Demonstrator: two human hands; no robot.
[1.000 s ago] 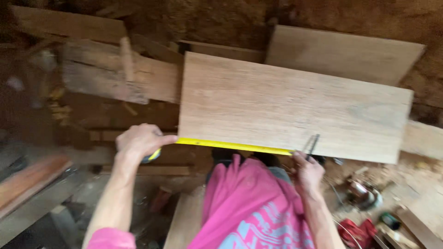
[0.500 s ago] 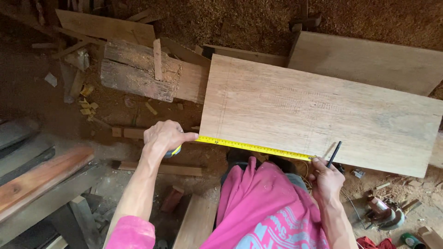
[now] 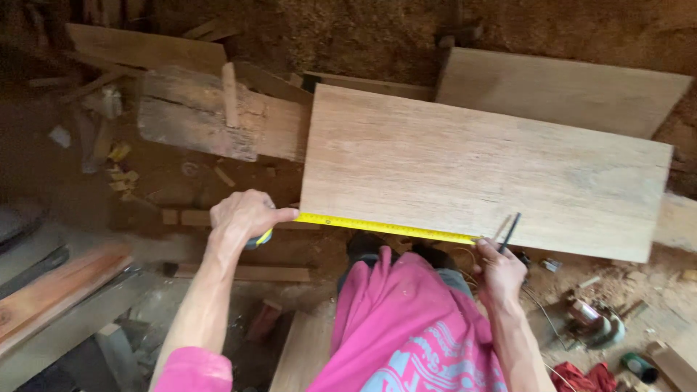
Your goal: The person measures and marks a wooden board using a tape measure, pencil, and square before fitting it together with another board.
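Hidden: tape case mostly covered by the left hand (image 3: 243, 215); only a dark and yellow bit shows under the palm. Slight blur; markings on the tape cannot be read.
Cut off: both forearms and the pink shirt (image 3: 406, 327) run out at the bottom edge.
Left hand: centre left of frame, fingers curled shut around the tape case, thumb stretched along the yellow tape (image 3: 385, 227).
Tape: pulled straight along the near edge of the wooden board (image 3: 479, 167), from its left corner toward centre right.
Right hand (image 3: 497, 272): lower right of centre, fingers pinched together on a dark pencil (image 3: 510, 232), tip at the board edge beside the tape's end.
Board: centre, lying across rough timber (image 3: 210, 116) at upper left.
Surroundings: sawdust floor (image 3: 363, 29), second plank (image 3: 559, 87) upper right.
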